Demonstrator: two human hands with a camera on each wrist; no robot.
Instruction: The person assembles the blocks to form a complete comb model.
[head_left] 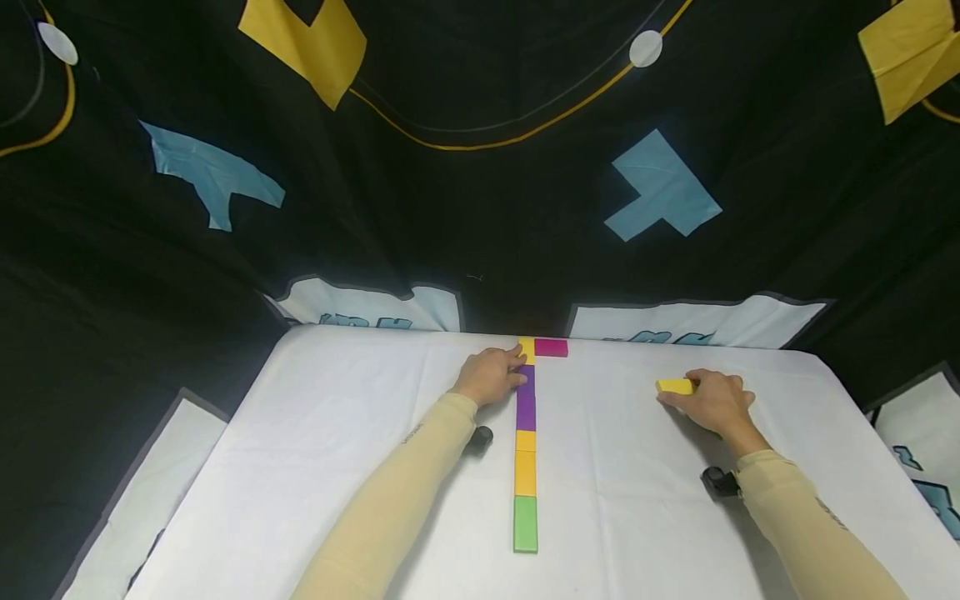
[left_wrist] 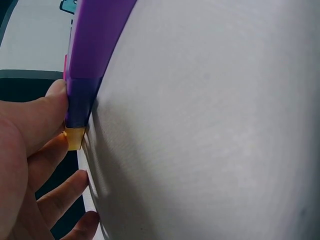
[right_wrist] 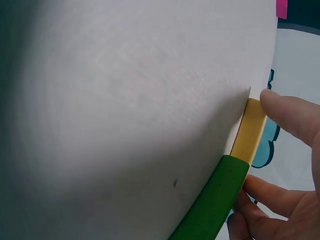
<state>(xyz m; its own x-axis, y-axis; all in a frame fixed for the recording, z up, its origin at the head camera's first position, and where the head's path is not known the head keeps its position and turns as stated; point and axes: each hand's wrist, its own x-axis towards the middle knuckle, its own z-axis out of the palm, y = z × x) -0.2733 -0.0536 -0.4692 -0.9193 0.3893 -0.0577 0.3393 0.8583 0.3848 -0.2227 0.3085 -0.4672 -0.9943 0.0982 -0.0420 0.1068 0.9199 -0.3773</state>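
My left hand [head_left: 491, 374] rests against the far end of a straight row of blocks. Its index fingertip touches the yellow block [head_left: 527, 353], while the thumb lies at the side of the purple block [left_wrist: 97, 45]. A magenta block [head_left: 551, 347] sits crosswise beside that yellow block. At the right, my right hand [head_left: 714, 402] pinches another yellow block [head_left: 675, 387] between thumb and fingers. In the right wrist view, a green block [right_wrist: 210, 200] meets the near end of this yellow block; the hand mostly hides it in the head view.
The row runs toward me through orange blocks [head_left: 526, 473] to a light green block [head_left: 526, 525]. A white cloth [head_left: 337, 433] covers the table. Behind it hangs a dark curtain [head_left: 450, 217] with yellow and blue shapes.
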